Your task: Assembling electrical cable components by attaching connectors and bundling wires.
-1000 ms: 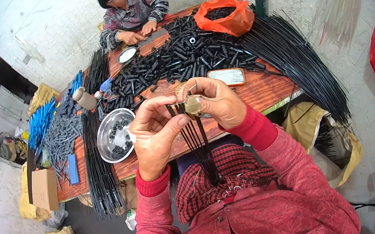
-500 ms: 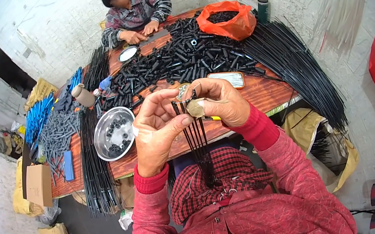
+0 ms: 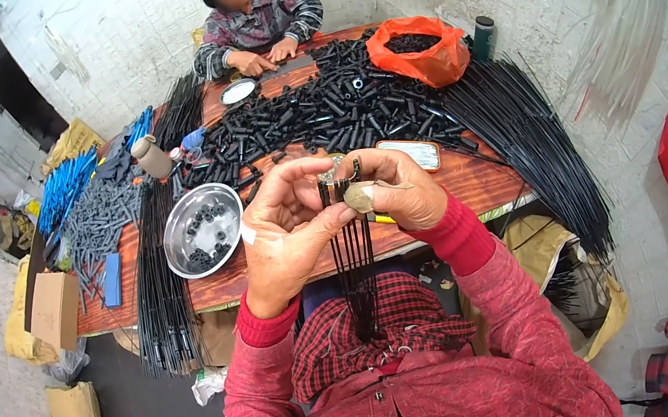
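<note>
In front of my chest, both hands meet at the upper ends of a bunch of thin black rods (image 3: 355,263), which hangs down to the checked cloth on my lap. My left hand (image 3: 288,225) has its thumb and curled fingers closed about the rods from the left; a white patch of tape is stuck on it. On the other side, my right hand (image 3: 404,187) pinches the rod tops, its thumb covered by a brownish wrap (image 3: 359,197). Small dark end pieces show between the fingertips, partly hidden.
Black tubular parts (image 3: 317,113) are heaped across the wooden table (image 3: 275,281). A clear bowl (image 3: 202,232) of small black pieces stands left, an orange bag (image 3: 419,59) at the back. Long black rods (image 3: 533,146) lie right. A co-worker (image 3: 256,21) sits opposite, hands on the table.
The whole view has shifted slightly. Both my hands stay at the rod tops with small finger movements, and the rods hang a little closer together.
</note>
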Motion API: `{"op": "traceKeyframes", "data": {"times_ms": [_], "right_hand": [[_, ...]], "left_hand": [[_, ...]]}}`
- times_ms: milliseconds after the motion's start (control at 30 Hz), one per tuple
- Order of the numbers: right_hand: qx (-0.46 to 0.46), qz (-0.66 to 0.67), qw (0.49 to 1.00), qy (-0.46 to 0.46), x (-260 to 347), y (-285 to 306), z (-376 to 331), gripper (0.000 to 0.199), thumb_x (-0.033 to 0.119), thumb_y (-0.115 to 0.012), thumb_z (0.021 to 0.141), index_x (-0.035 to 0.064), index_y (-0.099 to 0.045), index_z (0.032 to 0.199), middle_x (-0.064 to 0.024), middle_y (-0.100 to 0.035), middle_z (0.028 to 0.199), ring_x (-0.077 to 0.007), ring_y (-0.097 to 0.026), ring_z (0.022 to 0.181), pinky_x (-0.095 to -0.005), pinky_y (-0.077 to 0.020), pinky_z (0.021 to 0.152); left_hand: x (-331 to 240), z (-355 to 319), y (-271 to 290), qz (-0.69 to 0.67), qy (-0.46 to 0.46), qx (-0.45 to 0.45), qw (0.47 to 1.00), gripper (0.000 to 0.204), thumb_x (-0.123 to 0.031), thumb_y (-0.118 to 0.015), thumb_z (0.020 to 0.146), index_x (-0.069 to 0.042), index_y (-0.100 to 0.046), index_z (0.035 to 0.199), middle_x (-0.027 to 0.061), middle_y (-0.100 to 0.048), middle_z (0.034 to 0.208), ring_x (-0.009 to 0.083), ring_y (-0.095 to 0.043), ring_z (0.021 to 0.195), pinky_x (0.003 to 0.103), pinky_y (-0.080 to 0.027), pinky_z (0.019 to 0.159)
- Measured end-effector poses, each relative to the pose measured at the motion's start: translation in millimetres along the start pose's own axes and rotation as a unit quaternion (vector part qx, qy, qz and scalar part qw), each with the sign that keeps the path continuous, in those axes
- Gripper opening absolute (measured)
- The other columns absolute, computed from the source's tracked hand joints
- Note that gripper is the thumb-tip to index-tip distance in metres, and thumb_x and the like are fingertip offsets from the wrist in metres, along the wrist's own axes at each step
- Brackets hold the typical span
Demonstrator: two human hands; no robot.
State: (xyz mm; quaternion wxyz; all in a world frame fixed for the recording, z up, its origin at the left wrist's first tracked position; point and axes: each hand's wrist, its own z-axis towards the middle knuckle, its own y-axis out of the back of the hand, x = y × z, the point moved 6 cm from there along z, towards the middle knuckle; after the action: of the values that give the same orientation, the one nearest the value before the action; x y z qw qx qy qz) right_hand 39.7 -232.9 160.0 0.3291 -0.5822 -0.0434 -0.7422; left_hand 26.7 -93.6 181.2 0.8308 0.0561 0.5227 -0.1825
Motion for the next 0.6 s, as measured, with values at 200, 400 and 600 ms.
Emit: {"op": "traceKeyframes", "data": {"times_ms": [200, 400, 600], "right_hand": [[0.01, -0.006, 1.0, 0.023, -13.1, 2.2, 1.6, 0.021, 0.021, -0.068, 0.086, 0.004, -0.061, 0.096, 0.0023, -0.059, 0.09, -0.0055, -0.056, 0.086, -0.0225, -0.0464, 0.075], [-0.01, -0.048, 0.996, 0.073, -6.8, -9.7, 6.0, 0.023, 0.024, -0.064, 0.083, 0.0041, -0.06, 0.095, 0.0005, -0.06, 0.092, -0.0068, -0.055, 0.082, -0.023, -0.0459, 0.076], [-0.04, -0.078, 0.996, 0.036, -11.6, -11.9, 4.8, 0.031, 0.03, -0.064, 0.087, 0.0021, -0.061, 0.1, 0.0003, -0.06, 0.094, -0.0064, -0.054, 0.085, -0.0231, -0.0448, 0.077]], "left_hand": [[1.4, -4.3, 8.1, -0.034, 0.018, -0.004, 0.999, 0.052, 0.009, -0.074, 0.079, 0.0, -0.054, 0.126, -0.0015, -0.061, 0.085, 0.0062, -0.062, 0.081, 0.02, -0.052, 0.076], [1.7, -4.7, 10.0, -0.083, 0.009, 0.014, 0.996, 0.044, 0.006, -0.074, 0.081, 0.0, -0.057, 0.122, 0.0038, -0.066, 0.096, 0.009, -0.064, 0.088, 0.023, -0.052, 0.081], [-3.4, -6.9, 14.5, -0.037, -0.011, -0.01, 0.999, 0.035, 0.004, -0.073, 0.083, 0.0, -0.062, 0.116, 0.0007, -0.062, 0.095, 0.0044, -0.056, 0.081, 0.02, -0.048, 0.075]]}}
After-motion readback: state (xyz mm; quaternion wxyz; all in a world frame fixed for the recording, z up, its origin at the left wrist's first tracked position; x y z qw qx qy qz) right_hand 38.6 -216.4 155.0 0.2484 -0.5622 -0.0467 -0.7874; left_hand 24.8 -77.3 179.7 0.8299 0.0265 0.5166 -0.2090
